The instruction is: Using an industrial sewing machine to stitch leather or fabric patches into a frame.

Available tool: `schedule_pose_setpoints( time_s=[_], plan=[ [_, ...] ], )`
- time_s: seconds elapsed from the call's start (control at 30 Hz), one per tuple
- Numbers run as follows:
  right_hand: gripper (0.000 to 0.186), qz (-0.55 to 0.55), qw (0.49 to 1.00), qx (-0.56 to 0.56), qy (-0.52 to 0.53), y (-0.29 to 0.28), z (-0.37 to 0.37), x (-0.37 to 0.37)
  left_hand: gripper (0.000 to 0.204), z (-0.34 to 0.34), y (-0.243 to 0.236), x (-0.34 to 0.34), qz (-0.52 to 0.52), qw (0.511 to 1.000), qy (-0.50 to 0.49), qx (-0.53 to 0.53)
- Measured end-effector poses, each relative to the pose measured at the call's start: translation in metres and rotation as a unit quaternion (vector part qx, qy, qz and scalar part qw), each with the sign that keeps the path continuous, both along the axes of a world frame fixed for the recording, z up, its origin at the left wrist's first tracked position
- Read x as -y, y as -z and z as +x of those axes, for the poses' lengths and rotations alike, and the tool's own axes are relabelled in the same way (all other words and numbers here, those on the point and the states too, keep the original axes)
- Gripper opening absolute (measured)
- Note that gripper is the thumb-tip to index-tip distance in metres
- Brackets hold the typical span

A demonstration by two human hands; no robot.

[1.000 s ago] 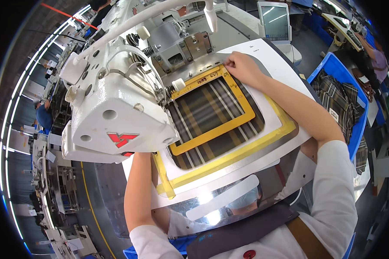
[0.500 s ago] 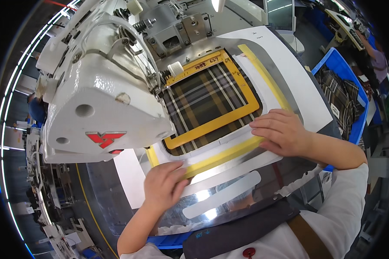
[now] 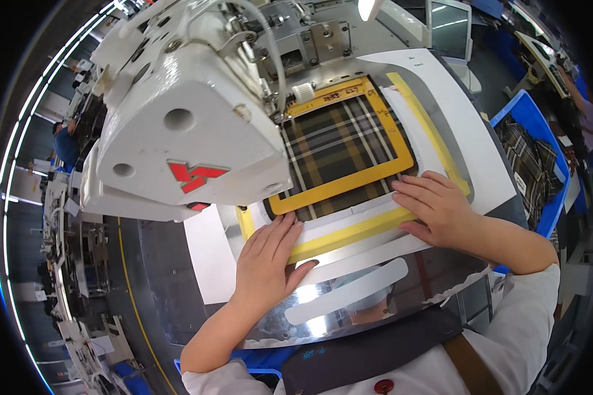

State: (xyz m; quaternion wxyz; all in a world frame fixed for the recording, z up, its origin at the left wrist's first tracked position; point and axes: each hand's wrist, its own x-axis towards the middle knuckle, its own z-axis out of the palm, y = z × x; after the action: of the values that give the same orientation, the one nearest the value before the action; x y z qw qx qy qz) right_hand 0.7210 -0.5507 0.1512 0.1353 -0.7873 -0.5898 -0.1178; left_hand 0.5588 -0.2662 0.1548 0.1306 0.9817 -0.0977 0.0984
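Note:
A dark plaid fabric piece (image 3: 336,148) lies under a yellow rectangular frame (image 3: 349,186) with handwriting on its far side. Around it runs a white sheet edged with yellow tape (image 3: 352,233). My left hand (image 3: 265,260) is open, its fingers stretched flat at the near left corner, with fingertips touching the fabric's edge. The thumb points right, over the tape. Fingers extended, my right hand (image 3: 438,209) rests open at the near right corner, on the white sheet and tape beside the fabric. Neither hand grasps anything.
A large white sewing machine head (image 3: 197,125) overhangs the left side, its needle area close to the frame's far left corner. Metal clamp parts (image 3: 310,46) stand behind. At right, a blue crate (image 3: 540,151) holds more plaid fabric. A shiny metal table edge (image 3: 257,332) lies nearest me.
My left hand has moved forward from the tape to the fabric's near edge, its fingers straightening. My right hand's fingers have flattened and spread slightly. The whole view has shifted a little.

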Motion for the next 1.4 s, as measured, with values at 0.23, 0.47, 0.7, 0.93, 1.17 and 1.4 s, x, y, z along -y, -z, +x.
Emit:
schedule_pose_setpoints(
  time_s=[0.23,0.47,0.7,0.93,1.17,1.4],
  plan=[
    [0.043,0.001,1.0,-0.009,0.0,0.001,-0.001,-0.002,0.064,0.0,0.0,-0.002,0.012,1.0,-0.001,0.002],
    [0.044,0.069,0.997,-0.012,-0.032,0.009,0.002,0.002,0.059,0.001,0.003,-0.001,0.048,0.998,0.016,0.032],
    [0.034,0.117,0.99,-0.055,0.052,-0.003,0.011,0.032,0.047,-0.007,0.01,-0.008,0.037,0.999,-0.006,0.016],
    [0.044,-0.091,0.797,-0.161,0.576,0.067,0.142,0.32,0.041,-0.001,0.01,0.004,0.0,0.999,-0.021,0.027],
    [0.022,-0.03,0.807,-0.147,0.572,0.103,0.141,0.342,0.044,-0.004,0.008,0.0,-0.001,1.0,-0.031,0.003],
    [0.017,0.1,0.862,0.158,0.472,0.062,0.119,0.284,0.04,-0.006,0.006,0.0,-0.007,0.999,-0.036,0.028]
  ],
)
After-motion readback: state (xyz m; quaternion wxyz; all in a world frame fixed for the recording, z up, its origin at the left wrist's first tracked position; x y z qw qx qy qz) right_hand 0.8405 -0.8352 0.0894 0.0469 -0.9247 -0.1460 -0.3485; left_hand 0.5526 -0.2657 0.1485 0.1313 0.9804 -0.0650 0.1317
